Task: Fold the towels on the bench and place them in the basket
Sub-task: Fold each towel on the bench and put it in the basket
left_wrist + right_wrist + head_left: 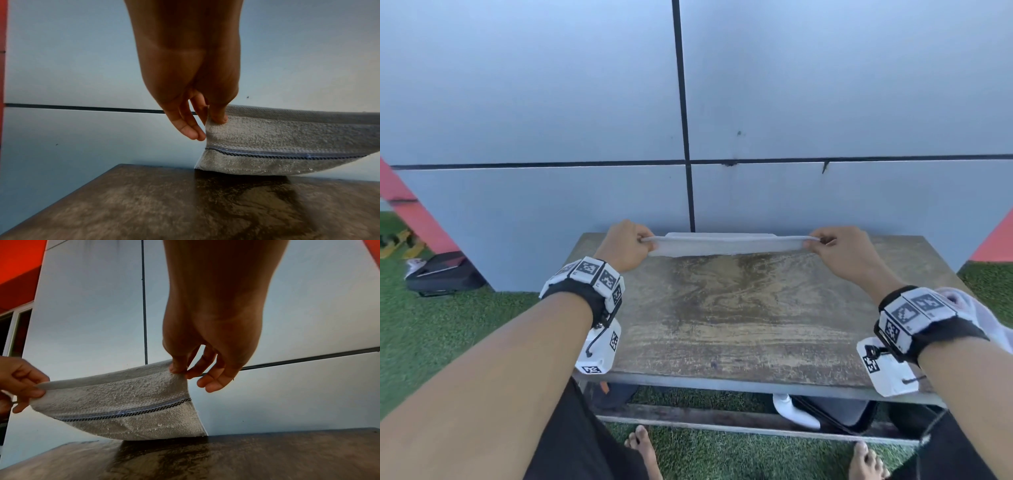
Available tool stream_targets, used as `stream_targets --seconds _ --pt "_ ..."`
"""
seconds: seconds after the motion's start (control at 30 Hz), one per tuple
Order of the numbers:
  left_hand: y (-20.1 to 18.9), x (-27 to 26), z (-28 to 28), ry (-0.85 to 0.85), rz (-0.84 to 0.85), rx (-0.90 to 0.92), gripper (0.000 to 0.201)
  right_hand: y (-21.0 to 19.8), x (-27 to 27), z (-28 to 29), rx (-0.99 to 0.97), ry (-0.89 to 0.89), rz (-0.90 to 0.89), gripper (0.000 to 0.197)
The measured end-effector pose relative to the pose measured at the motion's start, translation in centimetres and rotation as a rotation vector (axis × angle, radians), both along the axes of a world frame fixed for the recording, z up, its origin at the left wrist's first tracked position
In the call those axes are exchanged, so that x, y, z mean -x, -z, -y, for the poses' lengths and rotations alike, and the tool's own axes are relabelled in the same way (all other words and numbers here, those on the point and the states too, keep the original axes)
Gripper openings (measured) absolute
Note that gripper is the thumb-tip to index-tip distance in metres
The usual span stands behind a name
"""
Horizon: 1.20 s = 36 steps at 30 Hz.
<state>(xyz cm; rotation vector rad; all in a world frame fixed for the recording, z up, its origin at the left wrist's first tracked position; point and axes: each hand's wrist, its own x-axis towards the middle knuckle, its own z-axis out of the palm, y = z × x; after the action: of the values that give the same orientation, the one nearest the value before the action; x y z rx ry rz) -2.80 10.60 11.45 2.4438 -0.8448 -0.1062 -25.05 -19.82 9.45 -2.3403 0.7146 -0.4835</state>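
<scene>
In the head view, the left hand (627,245) and the right hand (840,251) each pinch one end of a grey towel (727,246), stretched between them over the far edge of the wooden bench (739,315). A second pale layer (720,235) shows just behind the top edge; whether it is the same towel or another one cannot be told. A white object (993,318) is cut off at the right edge beside the wrist, too little of it showing to name.

In the left wrist view, the thumb and forefinger pinch the towel's top corner, the other fingers (186,123) hanging loose. The towel's right part runs out of frame.

In the right wrist view, the right hand pinches the opposite corner the same way. The towel's lower edge sits at the bench; actual contact is hard to judge.
</scene>
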Motion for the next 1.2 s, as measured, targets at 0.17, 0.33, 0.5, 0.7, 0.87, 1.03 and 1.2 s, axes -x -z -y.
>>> stream_targets --seconds 0.17,0.33,0.5,0.7,0.87,1.03,1.2 --pt "-0.1 3.2 -2.4 0.004 -0.105 0.033 0.026 -0.1 3.4 -2.3 -0.017 -0.036 0.037 0.029" --pt "-1.1 6.6 -3.8 -0.01 -0.077 0.155 0.02 -0.1 5.8 -4.1 -0.043 -0.088 0.157 0.027" --pt "-0.9 8.2 -5.2 0.03 -0.071 0.091 0.022 -0.6 7.9 -5.1 -0.072 -0.151 0.114 0.033" --pt "0.6 8.0 -7.2 0.2 -0.369 -0.237 0.032 -2.2 10.9 -7.0 -0.34 -0.257 -0.173 0.03" --pt "1.7 9.7 -8.2 0.251 -0.784 -0.382 0.047 -1.4 11.8 -7.6 -0.52 -0.378 -0.499 0.028" --pt "3.1 8.9 -8.0 0.172 -0.808 -0.305 0.03 0.3 10.7 -6.9 -0.556 -0.376 -0.507 0.028" --pt "5.4 5.4 -6.3 0.122 -0.511 -0.223 0.023 2.0 7.5 -4.7 -0.455 -0.271 -0.355 0.024"
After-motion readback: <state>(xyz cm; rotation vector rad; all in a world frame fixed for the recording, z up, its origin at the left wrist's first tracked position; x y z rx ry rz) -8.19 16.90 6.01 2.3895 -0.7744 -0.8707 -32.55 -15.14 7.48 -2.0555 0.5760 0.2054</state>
